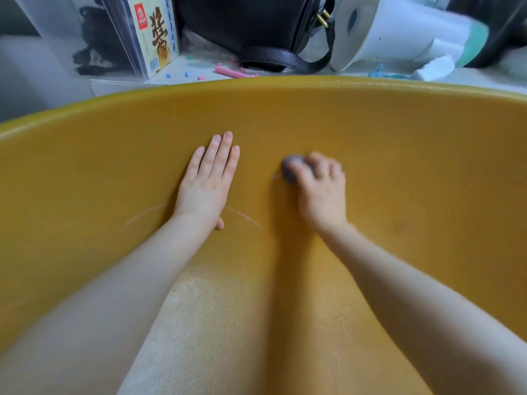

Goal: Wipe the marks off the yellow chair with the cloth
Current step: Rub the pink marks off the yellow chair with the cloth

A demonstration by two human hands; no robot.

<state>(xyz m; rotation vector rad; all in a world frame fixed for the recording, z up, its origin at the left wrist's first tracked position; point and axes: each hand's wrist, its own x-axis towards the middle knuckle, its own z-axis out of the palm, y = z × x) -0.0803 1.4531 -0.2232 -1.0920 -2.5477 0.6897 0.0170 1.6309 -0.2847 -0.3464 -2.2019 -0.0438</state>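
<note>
Purple cloth [293, 166], soft and bunched small, sits pressed on the chair [399, 166] under the right hand [320, 189], fingers curled round it. Left hand [208, 181] lies flat, bracing. Faint marks [243, 215] remain; the plastic looks stiff, probably slick.

Ahead of the fingers [219, 155] of the flat left hand [206, 181], bare yellow chair [399, 166] surface runs up to the curved rim. To their left the surface lies open too. To their right, a bare gap separates them from the right hand [322, 189] bunched over the cloth [292, 166]. Beyond the rim, clutter crowds the table [199, 64]: a printed box [155, 35], a black bag [256, 27], a white appliance [399, 32] and pink chalk pieces [231, 72].
</note>
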